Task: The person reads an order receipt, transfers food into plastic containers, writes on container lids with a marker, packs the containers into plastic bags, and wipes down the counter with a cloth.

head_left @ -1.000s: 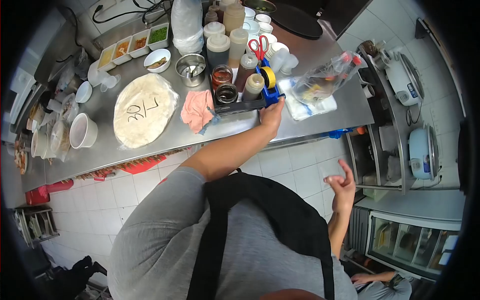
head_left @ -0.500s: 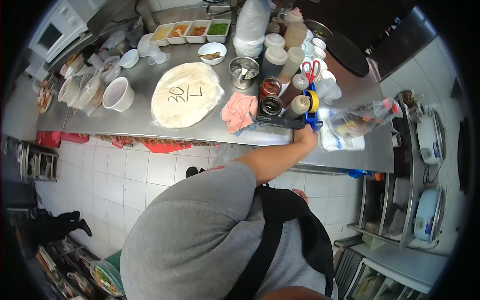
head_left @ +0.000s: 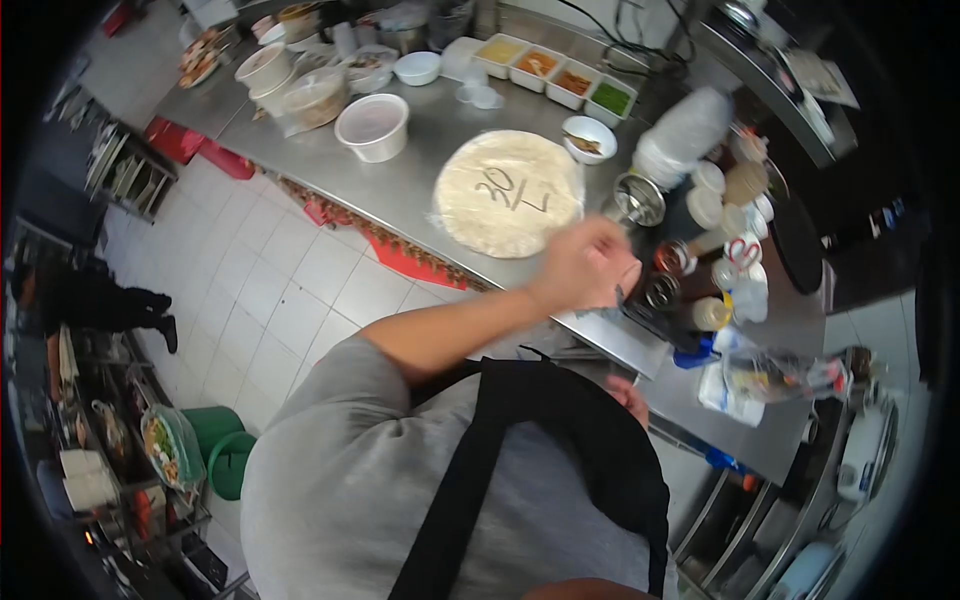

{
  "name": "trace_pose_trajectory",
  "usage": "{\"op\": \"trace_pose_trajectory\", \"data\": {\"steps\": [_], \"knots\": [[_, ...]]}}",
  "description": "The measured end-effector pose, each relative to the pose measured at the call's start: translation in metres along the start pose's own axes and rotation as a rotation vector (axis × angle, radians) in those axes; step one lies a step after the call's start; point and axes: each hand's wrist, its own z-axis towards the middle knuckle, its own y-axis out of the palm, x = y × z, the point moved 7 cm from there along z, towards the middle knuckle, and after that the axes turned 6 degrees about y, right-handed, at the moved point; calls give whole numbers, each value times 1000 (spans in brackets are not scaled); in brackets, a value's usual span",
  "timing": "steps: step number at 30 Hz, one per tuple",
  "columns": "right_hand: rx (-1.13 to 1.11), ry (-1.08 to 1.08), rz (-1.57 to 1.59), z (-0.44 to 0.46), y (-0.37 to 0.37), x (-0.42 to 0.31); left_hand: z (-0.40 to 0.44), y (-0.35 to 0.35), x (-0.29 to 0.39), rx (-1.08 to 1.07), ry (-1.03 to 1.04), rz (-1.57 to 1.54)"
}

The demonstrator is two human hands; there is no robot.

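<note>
Below my head camera, a steel counter (head_left: 395,195) stands on a white-tiled kitchen floor (head_left: 250,290). One plastic-covered round (head_left: 508,193) marked "30/L" lies near its front edge, four food trays (head_left: 565,98) along the back edge. My left hand (head_left: 588,265), blurred, fingers curled, is at one pink cloth (head_left: 627,275) by the front edge, grip unclear; my right hand (head_left: 628,400), partly hidden by my apron (head_left: 575,410), I cannot tell.

- Cool, diffuse light brightens the white floor tiles (head_left: 250,300) and the grey shirt (head_left: 350,460).
- Pale glare lies along the front of the steel counter (head_left: 618,343).
- The left hand (head_left: 588,265) is smeared by motion blur; lettering on the round, wrapped disc (head_left: 490,225) looks soft but readable.
- Wide-angle distortion bends the outer shelves (head_left: 120,440); black, rounded vignetting swallows the corners.
</note>
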Motion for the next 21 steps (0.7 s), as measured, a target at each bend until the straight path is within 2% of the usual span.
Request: {"op": "trace_pose_trajectory", "data": {"steps": [1, 3, 4, 5, 6, 7, 9, 11, 13, 16, 18, 20, 21], "knots": [[-69, -47, -86, 15, 30, -36, 14, -54, -2, 126, -98, 76], [-235, -187, -232, 51, 88, -87, 13, -164, -32, 353, -163, 77], [-288, -238, -329, 59, 126, -120, 9, -209, -24, 407, -303, 149], [-384, -257, -308, 75, 160, -139, -1, -253, -28, 495, -293, 210], [-414, -210, -481, 88, 196, -162, -14, -294, -38, 582, -281, 270], [-483, -277, -441, 110, 227, -174, -23, -331, -49, 643, -289, 283], [-571, -407, -601, 152, 290, -207, -34, -391, -66, 758, -313, 304], [-494, -425, -847, 196, 340, -240, -15, -422, -63, 788, -316, 457], [-390, -538, -1092, 230, 386, -284, 8, -453, -78, 761, -292, 602], [-276, -567, -1219, 275, 429, -329, 55, -474, -102, 703, -271, 570], [-227, -601, -1312, 304, 446, -337, 66, -488, -128, 692, -339, 607], [-165, -579, -1444, 324, 465, -314, 60, -503, -163, 661, -437, 724], [-142, -563, -1508, 332, 473, -296, 52, -500, -174, 624, -552, 750]]}}
